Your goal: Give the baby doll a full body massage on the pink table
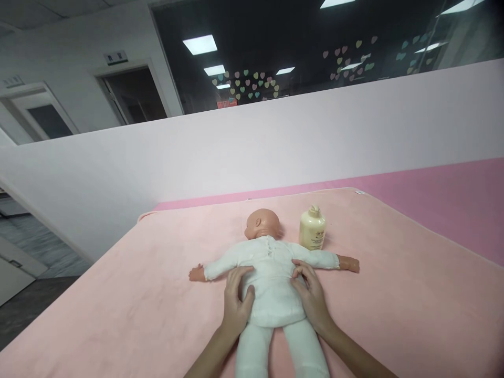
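Note:
A baby doll (pixel 271 283) in a white top and white trousers lies with its head turned to the left and both arms stretched out sideways. My left hand (pixel 238 299) rests against the left side of the doll's torso, thumb and fingers apart and slightly curved. Against the opposite side lies my right hand (pixel 313 294), its fingers bent and parted from the thumb over the white cloth. Neither hand is closed around anything. Just above the doll's right-hand sleeve stands a pale yellow pump bottle (pixel 312 229), upright.
A pink blanket (pixel 157 294) spreads under the doll and bottle, on a pink surface (pixel 444 205) that shows at the right. Behind it runs a low white wall (pixel 252 152), with a dark window (pixel 275 52) bearing heart stickers above. Dark floor (pixel 31 299) shows at lower left.

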A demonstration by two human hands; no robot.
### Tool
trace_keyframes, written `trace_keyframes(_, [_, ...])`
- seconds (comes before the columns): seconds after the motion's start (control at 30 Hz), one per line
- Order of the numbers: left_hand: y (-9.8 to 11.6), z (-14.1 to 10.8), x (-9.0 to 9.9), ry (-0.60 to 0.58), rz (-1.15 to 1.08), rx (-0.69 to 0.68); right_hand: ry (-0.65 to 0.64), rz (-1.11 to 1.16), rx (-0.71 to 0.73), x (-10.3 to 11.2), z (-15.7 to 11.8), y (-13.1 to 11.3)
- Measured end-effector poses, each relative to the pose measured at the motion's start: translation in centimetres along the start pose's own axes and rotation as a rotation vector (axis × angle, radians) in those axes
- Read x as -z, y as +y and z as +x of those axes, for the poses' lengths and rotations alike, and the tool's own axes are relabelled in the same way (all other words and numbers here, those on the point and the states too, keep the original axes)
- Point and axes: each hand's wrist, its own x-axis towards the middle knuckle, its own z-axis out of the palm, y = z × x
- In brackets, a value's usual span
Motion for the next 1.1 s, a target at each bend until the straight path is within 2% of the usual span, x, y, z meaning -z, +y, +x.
trace_keyframes(0.17, [0.2, -0.1, -0.2, 0.042, 0.032, 0.022, 0.008, 0.029, 0.000, 0.0, 0.2, 0.2])
trace_keyframes(0.37, [0.5, 0.0, 0.0, -0.019, 0.059, -0.025, 0.019, 0.038, -0.003, 0.1, 0.3, 0.3])
trace_keyframes(0.5, [0.5, -0.1, 0.0, -0.015, 0.061, -0.049, 0.054, 0.066, -0.016, 0.3, 0.1, -0.1])
trace_keyframes(0.8, [1.1, -0.8, 0.5, -0.055, 0.096, -0.099, -0.082, -0.012, 0.063, 0.8, -1.3, -1.2])
trace_keyframes(1.1, [0.8, -0.8, 1.1, -0.127, 0.160, -0.119, -0.093, -0.073, 0.083, 0.5, -1.0, -0.6])
